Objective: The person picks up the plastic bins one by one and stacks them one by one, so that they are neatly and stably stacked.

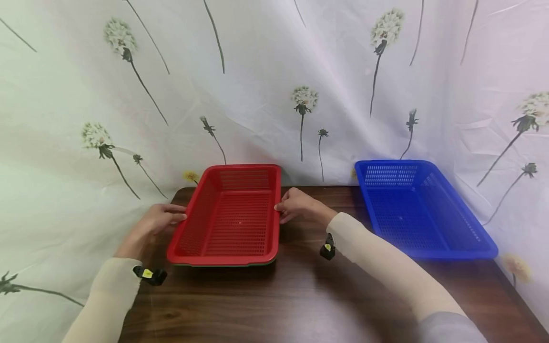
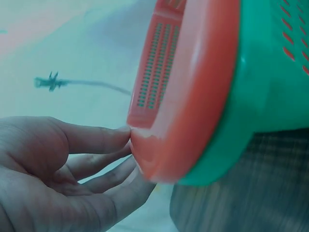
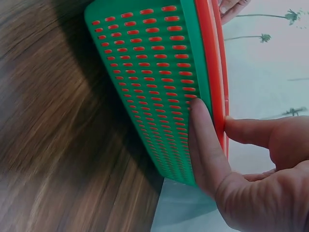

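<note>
A red plastic basket [image 1: 223,260] with slotted walls stands on the left part of the table, nested inside a green basket [image 2: 258,82]. Red shows through the green one's holes in the right wrist view. My left hand [image 1: 155,222] pinches the left rim, thumb on the red edge and fingers beneath. At the right rim, my right hand [image 1: 300,206] grips with the thumb against the red edge [image 3: 212,63] and fingers against the green side wall. Nothing lies inside the red basket.
A blue slotted basket [image 1: 450,255] stands at the right side of the brown wooden table [image 1: 291,305]. Behind and beside the table hangs a white cloth [image 1: 257,105] printed with dandelions. Each wrist carries a small black camera [image 1: 150,275].
</note>
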Tool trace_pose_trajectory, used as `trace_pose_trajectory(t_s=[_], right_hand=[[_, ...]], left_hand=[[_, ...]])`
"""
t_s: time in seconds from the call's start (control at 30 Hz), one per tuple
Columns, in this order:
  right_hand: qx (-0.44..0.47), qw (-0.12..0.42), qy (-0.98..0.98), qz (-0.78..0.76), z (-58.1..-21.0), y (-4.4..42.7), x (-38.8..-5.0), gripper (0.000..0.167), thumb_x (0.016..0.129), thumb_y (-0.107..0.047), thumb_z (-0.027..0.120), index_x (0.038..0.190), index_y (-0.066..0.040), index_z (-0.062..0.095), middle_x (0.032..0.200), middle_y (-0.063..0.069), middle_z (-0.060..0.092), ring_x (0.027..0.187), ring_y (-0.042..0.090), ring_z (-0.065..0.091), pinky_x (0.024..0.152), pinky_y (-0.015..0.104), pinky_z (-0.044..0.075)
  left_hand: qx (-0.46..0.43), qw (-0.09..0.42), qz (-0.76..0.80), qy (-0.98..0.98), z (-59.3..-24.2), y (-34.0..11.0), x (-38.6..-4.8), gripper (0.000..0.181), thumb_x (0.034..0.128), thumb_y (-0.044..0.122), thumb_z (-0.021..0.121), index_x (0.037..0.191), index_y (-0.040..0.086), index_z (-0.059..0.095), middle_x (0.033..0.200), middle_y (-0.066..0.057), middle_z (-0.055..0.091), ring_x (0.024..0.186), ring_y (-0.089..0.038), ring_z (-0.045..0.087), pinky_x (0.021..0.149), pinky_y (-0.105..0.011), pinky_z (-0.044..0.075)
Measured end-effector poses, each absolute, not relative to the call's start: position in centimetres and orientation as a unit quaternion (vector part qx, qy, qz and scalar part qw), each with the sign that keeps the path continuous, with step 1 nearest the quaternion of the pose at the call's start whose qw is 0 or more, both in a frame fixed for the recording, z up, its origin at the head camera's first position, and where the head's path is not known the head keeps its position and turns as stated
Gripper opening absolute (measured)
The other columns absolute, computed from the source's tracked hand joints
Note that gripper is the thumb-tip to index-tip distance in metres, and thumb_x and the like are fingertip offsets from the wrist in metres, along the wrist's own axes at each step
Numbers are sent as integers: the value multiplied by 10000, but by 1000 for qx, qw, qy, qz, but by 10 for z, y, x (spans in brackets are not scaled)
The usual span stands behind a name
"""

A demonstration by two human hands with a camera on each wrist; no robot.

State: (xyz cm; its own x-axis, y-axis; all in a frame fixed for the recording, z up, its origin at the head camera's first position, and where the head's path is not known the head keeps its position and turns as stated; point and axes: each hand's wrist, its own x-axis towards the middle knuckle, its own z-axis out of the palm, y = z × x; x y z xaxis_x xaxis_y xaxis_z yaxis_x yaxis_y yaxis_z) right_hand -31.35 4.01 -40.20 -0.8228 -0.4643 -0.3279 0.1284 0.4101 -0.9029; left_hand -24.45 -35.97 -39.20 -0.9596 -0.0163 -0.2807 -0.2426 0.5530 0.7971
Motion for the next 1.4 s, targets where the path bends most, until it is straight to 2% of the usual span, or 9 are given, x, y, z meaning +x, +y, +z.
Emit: trace_pose_trajectory(t_s=[0.13, 0.4, 0.63, 0.83, 0.93, 1.13, 1.4], right_hand=[[-110, 271, 794, -534, -406, 63, -314, 164, 1052, -56, 628, 976, 77, 688, 913, 155, 758, 767, 200, 770, 876, 435, 665], [-91, 259, 810, -518, -406, 104, -313, 162, 1047, -64, 639, 1084, 80, 704, 942, 150, 753, 785, 184, 755, 949, 502, 635], [-91, 254, 816, -512, -404, 136, -312, 194, 1035, -48, 644, 1140, 113, 664, 937, 142, 738, 778, 172, 745, 962, 539, 618], [-91, 249, 826, -498, -402, 162, -311, 178, 1038, -54, 643, 1108, 105, 681, 913, 133, 743, 781, 178, 747, 956, 558, 617], [-87, 248, 834, -486, -401, 173, -312, 168, 1042, -59, 638, 1089, 94, 689, 931, 138, 754, 796, 181, 753, 926, 525, 640], [-86, 245, 847, -465, -396, 191, -310, 176, 1052, -69, 620, 1088, 90, 687, 975, 152, 760, 827, 189, 768, 847, 441, 673], [-82, 242, 851, -459, -393, 207, -307, 275, 1067, -79, 597, 1231, 135, 654, 1063, 199, 757, 879, 207, 779, 841, 416, 673]], left_hand=[[-55, 123, 461, 877, -396, -342, -246, 506, 1077, 139, 611, 1486, -136, 496, 1277, -294, 722, 971, -256, 803, 854, -419, 673], [-17, 121, 476, 871, -394, -304, -245, 458, 1072, 114, 611, 1455, -126, 536, 1302, -321, 691, 1018, -319, 793, 921, -485, 653], [8, 126, 507, 853, -401, -276, -252, 432, 1061, 69, 618, 1426, -150, 539, 1291, -336, 685, 1014, -313, 788, 878, -443, 667], [21, 132, 530, 837, -403, -253, -257, 424, 1056, 61, 621, 1418, -148, 549, 1278, -326, 687, 1002, -307, 787, 882, -428, 665], [25, 134, 540, 831, -406, -243, -261, 415, 1054, 49, 622, 1412, -150, 552, 1260, -317, 694, 978, -268, 786, 875, -411, 666], [25, 139, 555, 820, -410, -226, -266, 415, 1055, 47, 623, 1420, -136, 550, 1273, -307, 692, 990, -272, 786, 931, -468, 643], [21, 151, 591, 792, -416, -214, -271, 437, 1048, 56, 641, 1438, -115, 542, 1305, -292, 680, 1059, -315, 770, 960, -468, 632]])
